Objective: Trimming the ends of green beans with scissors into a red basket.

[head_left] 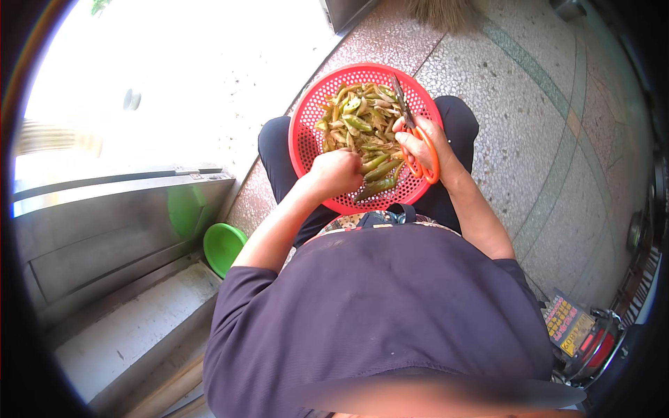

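A red perforated plastic basket (pixel 304 118) rests across my lap. In it lie many cut green and yellowish vegetable pieces (pixel 357 122) that look like peppers, with longer whole green ones (pixel 380 182) on the near side. My left hand (pixel 338 173) is closed over the basket's near left part, against the green pieces; its fingertips are hidden, so what it holds cannot be made out. On the right, my right hand (pixel 426 143) grips a pair of scissors (pixel 423 171) by its orange handles. The dark blades point away from me, over the basket's far right side.
A green plastic basin (pixel 223 249) stands on the floor at my left, beside a metal door track (pixel 125 188). Broom bristles (pixel 442 14) reach in at the far edge. Speckled stone floor (pixel 509 132) extends to the right, where a red and metal object (pixel 598 348) stands.
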